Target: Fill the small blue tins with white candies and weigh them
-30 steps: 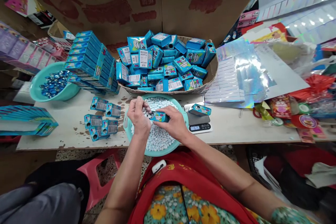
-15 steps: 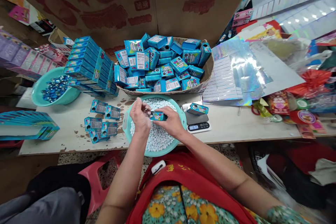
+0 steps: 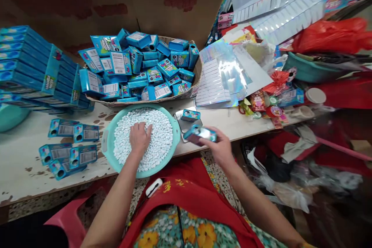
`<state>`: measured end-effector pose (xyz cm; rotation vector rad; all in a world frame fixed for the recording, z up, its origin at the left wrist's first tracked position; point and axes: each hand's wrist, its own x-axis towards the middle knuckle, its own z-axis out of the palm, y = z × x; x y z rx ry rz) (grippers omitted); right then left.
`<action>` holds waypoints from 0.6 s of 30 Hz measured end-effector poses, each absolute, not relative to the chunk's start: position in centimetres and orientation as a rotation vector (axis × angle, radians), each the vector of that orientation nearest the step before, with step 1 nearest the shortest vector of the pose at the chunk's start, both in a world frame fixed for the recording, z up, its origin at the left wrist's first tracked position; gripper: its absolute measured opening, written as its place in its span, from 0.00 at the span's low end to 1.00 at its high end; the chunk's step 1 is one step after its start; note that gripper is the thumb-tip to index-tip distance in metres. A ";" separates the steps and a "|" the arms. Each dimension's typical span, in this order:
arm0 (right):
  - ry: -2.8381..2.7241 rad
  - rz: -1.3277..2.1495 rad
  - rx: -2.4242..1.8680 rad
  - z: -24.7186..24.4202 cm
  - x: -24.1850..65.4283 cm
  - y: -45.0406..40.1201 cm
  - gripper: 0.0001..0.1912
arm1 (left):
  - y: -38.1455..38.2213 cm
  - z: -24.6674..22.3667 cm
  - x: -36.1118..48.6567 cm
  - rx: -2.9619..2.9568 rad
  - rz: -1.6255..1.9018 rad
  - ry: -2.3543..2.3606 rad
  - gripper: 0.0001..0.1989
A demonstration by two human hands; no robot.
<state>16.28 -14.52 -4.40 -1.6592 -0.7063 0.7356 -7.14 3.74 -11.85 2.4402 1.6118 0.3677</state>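
Note:
My left hand rests on small white candies in a turquoise bowl. Its thumb stands apart from the fingers, whose tips touch the candies. Held in my right hand is a small blue candy box, somewhat blurred, above the near edge of a digital scale. Another blue box with a round hole in its end lies on the scale's plate. The held box hides the scale's display.
Behind the bowl, a cardboard carton is heaped with blue boxes. Several more boxes lie at the left, near a tall stack of blue boxes. Shiny printed sheets and packets spread to the right.
The blue box has gone rightward in my right hand, from above the bowl to the scale. My left hand has come away from it and down onto the candies. The view has shifted right.

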 end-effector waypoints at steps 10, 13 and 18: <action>-0.352 0.273 -1.882 -15.5 26.7 -16.7 0.30 | 5.2 -11.1 -8.0 2.080 0.651 1.685 0.13; -0.469 0.162 -1.980 -15.0 25.7 -16.8 0.33 | 5.2 -10.7 -8.2 2.062 0.716 1.638 0.13; -1.014 -0.106 -2.129 -12.1 22.8 -13.9 0.39 | 4.4 -10.4 -8.0 2.399 0.640 1.394 0.13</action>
